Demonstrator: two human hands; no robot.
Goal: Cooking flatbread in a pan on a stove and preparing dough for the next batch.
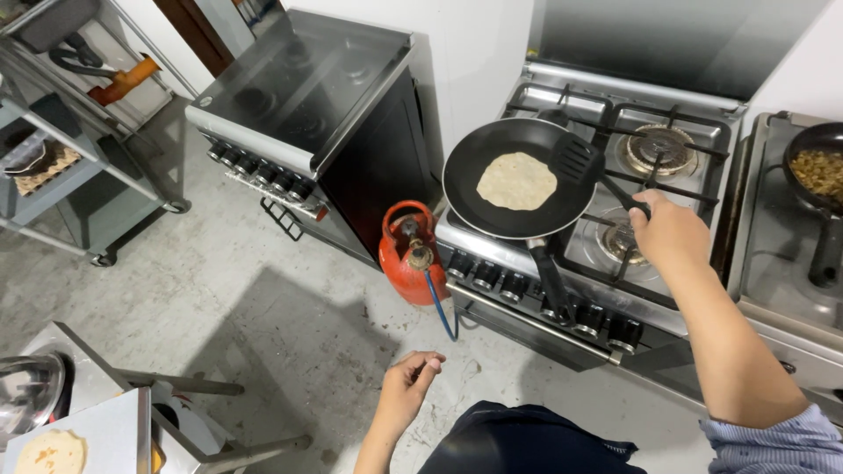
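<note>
My right hand (pixel 669 230) grips the handle of a black slotted spatula (pixel 580 161) whose blade rests at the right rim of a black frying pan (pixel 481 204). A round pale flatbread (pixel 516 181) lies flat in the pan. The pan sits on the front left burner of a steel gas stove (pixel 654 189), its handle pointing toward me. My left hand (pixel 411 382) hangs low over the floor, fingers loosely curled, holding nothing.
A red gas cylinder (pixel 408 252) with a blue hose stands between this stove and a second covered stove (pixel 303 96). Another pan with cooked food (pixel 817 168) sits far right. A raw flatbread (pixel 51 453) lies bottom left. A metal shelf cart (pixel 70 140) is upper left.
</note>
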